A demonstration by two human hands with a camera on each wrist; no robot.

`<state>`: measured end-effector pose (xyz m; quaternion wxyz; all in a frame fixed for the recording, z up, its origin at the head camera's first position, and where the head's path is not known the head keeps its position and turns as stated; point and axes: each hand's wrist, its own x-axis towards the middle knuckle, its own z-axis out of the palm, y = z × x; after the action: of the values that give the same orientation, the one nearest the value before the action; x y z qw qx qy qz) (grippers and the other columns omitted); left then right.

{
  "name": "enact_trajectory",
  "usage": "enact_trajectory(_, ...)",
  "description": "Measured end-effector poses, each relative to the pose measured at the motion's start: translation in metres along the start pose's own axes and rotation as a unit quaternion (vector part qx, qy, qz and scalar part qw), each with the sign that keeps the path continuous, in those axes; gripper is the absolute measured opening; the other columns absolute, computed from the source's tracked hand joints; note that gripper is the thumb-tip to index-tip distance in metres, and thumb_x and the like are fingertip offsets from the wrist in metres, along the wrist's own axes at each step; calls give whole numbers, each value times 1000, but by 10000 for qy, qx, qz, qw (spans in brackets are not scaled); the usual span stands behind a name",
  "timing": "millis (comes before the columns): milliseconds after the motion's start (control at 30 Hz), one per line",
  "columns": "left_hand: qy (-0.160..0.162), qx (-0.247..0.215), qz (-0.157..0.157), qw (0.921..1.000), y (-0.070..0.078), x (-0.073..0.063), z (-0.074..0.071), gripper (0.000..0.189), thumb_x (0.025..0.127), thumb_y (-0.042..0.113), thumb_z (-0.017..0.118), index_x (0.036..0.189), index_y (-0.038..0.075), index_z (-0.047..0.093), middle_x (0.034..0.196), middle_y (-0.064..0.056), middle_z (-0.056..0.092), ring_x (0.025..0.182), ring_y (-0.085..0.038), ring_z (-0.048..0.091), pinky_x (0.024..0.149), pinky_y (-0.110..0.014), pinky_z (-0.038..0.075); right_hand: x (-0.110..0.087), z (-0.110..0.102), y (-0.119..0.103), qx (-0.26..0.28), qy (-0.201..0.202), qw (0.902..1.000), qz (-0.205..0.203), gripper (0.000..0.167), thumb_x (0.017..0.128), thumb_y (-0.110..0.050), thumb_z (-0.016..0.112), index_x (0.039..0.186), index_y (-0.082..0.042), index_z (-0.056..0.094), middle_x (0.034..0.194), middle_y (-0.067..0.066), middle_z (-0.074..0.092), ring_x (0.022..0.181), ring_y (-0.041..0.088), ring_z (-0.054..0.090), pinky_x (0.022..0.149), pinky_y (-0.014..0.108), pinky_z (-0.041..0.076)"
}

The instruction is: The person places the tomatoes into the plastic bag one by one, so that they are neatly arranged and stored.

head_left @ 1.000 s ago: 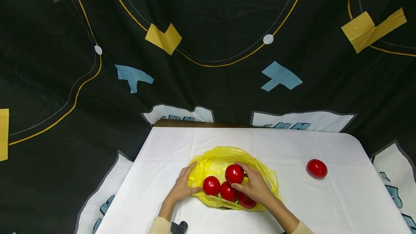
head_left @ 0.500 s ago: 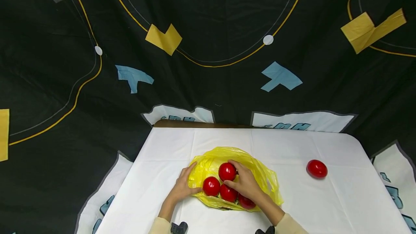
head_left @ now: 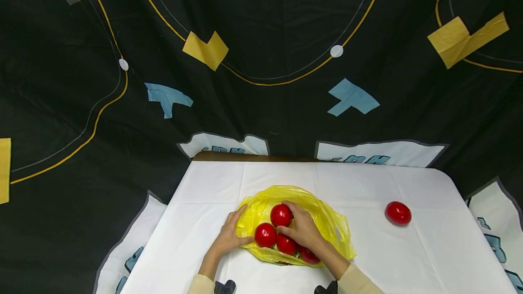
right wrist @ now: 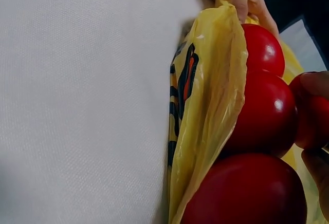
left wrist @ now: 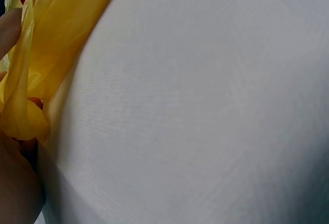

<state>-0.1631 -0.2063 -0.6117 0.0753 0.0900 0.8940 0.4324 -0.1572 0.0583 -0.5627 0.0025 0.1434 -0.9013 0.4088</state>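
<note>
A yellow plastic bag (head_left: 298,194) lies spread open on the table, with several shiny red round fruits inside; their exact kind is not clear. My right hand (head_left: 304,228) grips one red round fruit (head_left: 281,215), held above the others between thumb and fingers. In the right wrist view that held fruit (right wrist: 308,112) is beside two larger-looking ones. My left hand (head_left: 229,235) holds the bag's left rim, its thumb close to another red fruit (head_left: 265,235). The left wrist view shows yellow film (left wrist: 67,34) bunched at the fingers; most of that hand is out of frame.
Another red round fruit (head_left: 398,213) lies alone on the white-covered table (head_left: 367,248), to the right of the bag. Behind the table's far edge hangs a black cloth (head_left: 261,117) with yellow and blue patches.
My right hand has carried its red fruit leftward within the bag, near the fruit by my left thumb. My left hand and the lone fruit on the right have stayed in place.
</note>
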Motion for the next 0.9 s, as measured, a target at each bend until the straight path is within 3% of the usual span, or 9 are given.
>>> enact_trajectory(533,-11,-56,29,10000,-3,1,1,102,64,46,82,149,34,27,134,-4,39,118,-29,42,95,-60,35,7,8,1,-106,-82,9998,-161,70,79,-28,77,138,-10,44,130,13,53,112,33,55,88,52,48)
enact_trajectory(900,-9,-6,18,10000,-1,1,1,102,64,45,82,149,33,27,134,-4,39,119,-30,42,96,-60,35,9,11,5,-169,-105,9998,-14,69,80,-29,76,136,-8,44,127,14,54,111,34,55,89,53,47)
